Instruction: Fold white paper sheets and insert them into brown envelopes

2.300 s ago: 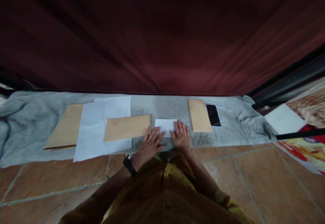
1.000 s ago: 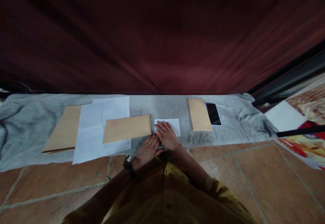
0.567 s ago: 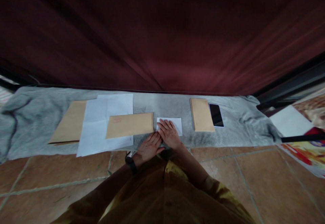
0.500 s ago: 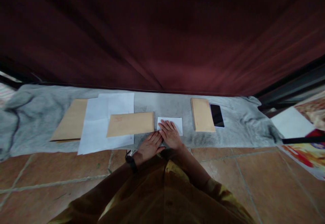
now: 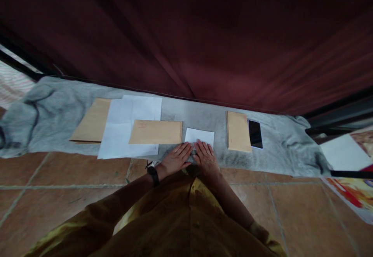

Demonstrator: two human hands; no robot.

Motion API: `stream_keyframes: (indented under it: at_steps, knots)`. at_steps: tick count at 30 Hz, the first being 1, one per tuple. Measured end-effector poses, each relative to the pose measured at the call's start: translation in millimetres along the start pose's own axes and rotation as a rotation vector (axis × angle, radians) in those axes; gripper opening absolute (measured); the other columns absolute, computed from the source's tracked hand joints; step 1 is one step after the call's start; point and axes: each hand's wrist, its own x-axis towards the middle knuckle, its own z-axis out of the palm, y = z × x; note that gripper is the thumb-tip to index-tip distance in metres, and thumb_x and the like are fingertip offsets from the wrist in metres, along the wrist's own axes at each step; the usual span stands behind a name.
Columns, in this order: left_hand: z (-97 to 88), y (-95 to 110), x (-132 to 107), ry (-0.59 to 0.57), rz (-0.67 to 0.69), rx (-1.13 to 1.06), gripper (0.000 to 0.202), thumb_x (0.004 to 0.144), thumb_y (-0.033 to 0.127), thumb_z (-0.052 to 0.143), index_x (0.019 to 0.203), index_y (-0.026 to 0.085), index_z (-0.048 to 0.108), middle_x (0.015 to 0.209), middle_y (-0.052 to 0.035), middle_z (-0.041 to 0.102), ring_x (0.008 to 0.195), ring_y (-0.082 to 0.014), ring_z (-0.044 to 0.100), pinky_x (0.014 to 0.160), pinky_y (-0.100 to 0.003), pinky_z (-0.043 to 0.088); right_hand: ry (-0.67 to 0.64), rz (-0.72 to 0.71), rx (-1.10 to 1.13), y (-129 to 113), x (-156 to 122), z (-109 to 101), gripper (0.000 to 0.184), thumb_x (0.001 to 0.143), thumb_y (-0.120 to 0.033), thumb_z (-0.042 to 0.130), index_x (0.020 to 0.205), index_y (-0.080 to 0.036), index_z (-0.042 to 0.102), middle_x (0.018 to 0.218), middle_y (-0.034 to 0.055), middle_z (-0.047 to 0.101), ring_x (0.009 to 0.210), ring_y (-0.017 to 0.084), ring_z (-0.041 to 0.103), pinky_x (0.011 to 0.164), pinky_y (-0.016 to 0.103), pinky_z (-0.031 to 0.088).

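A small white paper (image 5: 199,134), perhaps folded, lies on the grey cloth in front of me. My right hand (image 5: 206,157) rests flat with its fingers spread over the paper's near edge. Beside it, my left hand (image 5: 175,159) lies flat, fingertips at the paper's near left corner and thumb out to the right. Neither hand grips anything. Just left of the paper is a brown envelope (image 5: 157,132), which lies across large white sheets (image 5: 116,132).
More brown envelopes (image 5: 92,122) sit at the far left. On the right, a stack of brown envelopes (image 5: 239,131) lies beside a phone (image 5: 255,134). The grey cloth (image 5: 192,111) covers a narrow surface against a dark red curtain (image 5: 186,39). Tiled floor (image 5: 87,175) shows in front.
My right hand has slid right and back toward me, off the paper's middle to its near edge. The hands now lie side by side instead of touching. The view has tilted slightly.
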Motion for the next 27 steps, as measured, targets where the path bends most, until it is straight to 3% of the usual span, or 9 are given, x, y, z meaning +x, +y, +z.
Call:
stream_keyframes:
  at_steps: [5, 16, 27]
  knots:
    - [-2.3, 1.5, -0.8, 0.000, -0.008, 0.007, 0.065, 0.101, 0.048, 0.048, 0.153, 0.010, 0.043, 0.159, -0.0166, 0.044, 0.153, -0.0277, 0.031, 0.126, -0.043, 0.027, 0.012, 0.045, -0.033, 6.2, -13.5, -3.7, 0.056, 0.106, -0.033, 0.041, 0.159, -0.016, 0.034, 0.166, 0.0121, 0.032, 0.153, 0.027, 0.031, 0.124, 0.050, 0.027]
    - [-3.3, -0.3, -0.7, 0.039, 0.012, 0.009, 0.067, 0.099, 0.046, 0.052, 0.155, 0.011, 0.041, 0.159, -0.0166, 0.044, 0.151, -0.0273, 0.036, 0.126, -0.042, 0.028, 0.113, 0.122, -0.101, 29.6, -37.3, -3.2, 0.060, 0.108, -0.038, 0.036, 0.162, -0.015, 0.026, 0.162, 0.0145, 0.039, 0.149, 0.026, 0.038, 0.123, 0.047, 0.028]
    - [-6.6, 0.1, -1.0, 0.054, 0.008, 0.016, 0.063, 0.101, 0.048, 0.047, 0.152, 0.011, 0.045, 0.159, -0.0150, 0.045, 0.150, -0.0263, 0.038, 0.125, -0.041, 0.029, 0.166, 0.159, 0.007, 36.5, -38.1, -6.1, 0.055, 0.108, -0.035, 0.035, 0.158, -0.013, 0.035, 0.159, 0.0170, 0.043, 0.150, 0.028, 0.036, 0.119, 0.051, 0.037]
